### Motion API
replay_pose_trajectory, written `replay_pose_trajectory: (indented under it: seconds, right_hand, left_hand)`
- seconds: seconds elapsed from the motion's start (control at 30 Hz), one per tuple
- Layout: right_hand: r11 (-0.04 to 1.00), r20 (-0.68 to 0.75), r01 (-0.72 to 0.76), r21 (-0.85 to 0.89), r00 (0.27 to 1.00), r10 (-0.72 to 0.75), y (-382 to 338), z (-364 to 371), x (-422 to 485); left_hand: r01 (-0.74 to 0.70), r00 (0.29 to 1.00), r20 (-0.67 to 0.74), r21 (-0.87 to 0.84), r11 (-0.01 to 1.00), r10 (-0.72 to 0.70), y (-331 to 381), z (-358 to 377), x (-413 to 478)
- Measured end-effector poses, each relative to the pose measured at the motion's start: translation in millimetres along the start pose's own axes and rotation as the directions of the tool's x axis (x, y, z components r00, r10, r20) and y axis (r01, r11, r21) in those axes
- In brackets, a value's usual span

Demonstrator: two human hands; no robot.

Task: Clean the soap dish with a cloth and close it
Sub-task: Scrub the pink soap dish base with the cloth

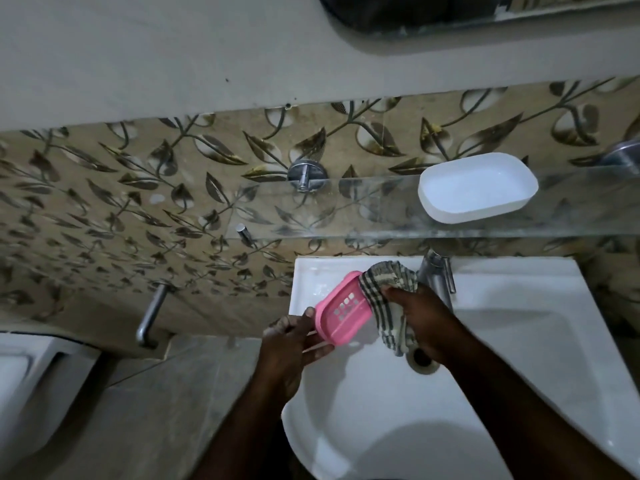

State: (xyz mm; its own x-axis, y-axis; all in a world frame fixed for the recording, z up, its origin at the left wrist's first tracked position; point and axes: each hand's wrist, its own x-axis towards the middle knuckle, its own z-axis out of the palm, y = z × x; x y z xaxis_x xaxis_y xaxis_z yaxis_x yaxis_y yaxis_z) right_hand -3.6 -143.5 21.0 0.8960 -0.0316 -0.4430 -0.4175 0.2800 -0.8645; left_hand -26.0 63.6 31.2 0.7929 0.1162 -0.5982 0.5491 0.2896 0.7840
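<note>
Two bare hands worked above the white ceramic basin (519, 341). The left hand (291, 344) pinched the near end of the pink perforated plastic soap-dish tray (341, 308) between thumb and curled fingers, holding it tilted. The right hand (427, 320) curled its fingers round the grey-and-black checked cloth (388, 285), which draped over the tray's far end, just past those fingertips. The chrome tap (437, 271) stood just beyond the right fingers. Well beyond both hands, the white oval plastic soap-dish shell (478, 187) lay hollow side up on the glass shelf (346, 202).
</note>
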Motion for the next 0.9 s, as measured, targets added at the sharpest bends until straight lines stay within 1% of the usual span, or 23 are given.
replay_pose_trajectory:
  seconds: [0.07, 0.17, 0.27, 0.33, 0.4, 0.5, 0.6, 0.67, 0.7, 0.73, 0.77, 0.83, 0.9]
  right_hand:
    - [1.000, 0.015, -0.010, 0.024, 1.000, 0.010, -7.9, -3.0, -6.1]
    - [0.999, 0.064, 0.034, 0.016, 0.997, -0.035, -18.9, -4.0, -16.7]
    - [0.999, 0.145, 0.040, -0.021, 0.989, -0.036, -25.5, -0.5, -34.5]
    - [0.997, 0.197, 0.042, -0.063, 0.980, -0.029, -26.1, 2.9, -46.2]
    - [0.986, 0.249, 0.067, -0.153, 0.968, -0.027, -24.4, 5.0, -54.4]
    - [0.938, 0.326, 0.126, -0.324, 0.945, -0.014, -22.7, 5.6, -61.9]
    - [0.909, 0.373, 0.155, -0.388, 0.928, 0.001, -26.0, 2.8, -70.4]
    - [0.895, 0.356, 0.184, -0.407, 0.934, -0.031, -30.7, -2.6, -75.1]
    - [0.895, 0.319, 0.194, -0.401, 0.946, -0.062, -32.9, -6.6, -76.9]
    - [0.913, 0.267, 0.192, -0.360, 0.959, -0.097, -35.0, -11.3, -79.1]
    - [0.943, 0.203, 0.178, -0.281, 0.971, -0.123, -37.6, -16.2, -81.5]
    - [0.976, 0.098, 0.158, -0.149, 0.985, -0.144, -43.2, -27.1, -88.5]
    - [0.974, 0.078, 0.158, -0.163, 0.986, -0.146, -45.2, -36.3, -95.7]
  left_hand:
    - [0.045, 0.996, 0.079, -0.058, 0.997, -0.040, -6.3, 1.6, -10.8]
    - [0.160, 0.963, 0.244, -0.174, 0.972, -0.115, -12.0, 1.8, -20.9]
    - [0.255, 0.876, 0.469, -0.253, 0.933, -0.112, -17.3, 3.0, -33.5]
    - [0.299, 0.818, 0.563, -0.246, 0.922, -0.115, -23.2, 3.9, -40.7]
    - [0.329, 0.790, 0.600, -0.242, 0.913, -0.126, -29.8, 4.0, -46.1]
    - [0.354, 0.770, 0.621, -0.224, 0.908, -0.147, -33.5, 7.0, -55.9]
    - [0.377, 0.777, 0.606, -0.225, 0.899, -0.174, -35.6, 11.5, -61.7]
    - [0.398, 0.777, 0.605, -0.264, 0.879, -0.171, -39.4, 13.0, -59.7]
    - [0.409, 0.767, 0.625, -0.296, 0.863, -0.149, -41.3, 13.4, -58.5]
    - [0.425, 0.745, 0.656, -0.325, 0.845, -0.123, -43.2, 13.7, -57.1]
    - [0.431, 0.724, 0.683, -0.343, 0.835, -0.093, -44.2, 14.5, -55.7]
    - [0.402, 0.715, 0.698, -0.362, 0.841, -0.042, -45.6, 20.3, -53.7]
    - [0.362, 0.725, 0.689, -0.372, 0.855, -0.007, -45.7, 27.0, -51.8]
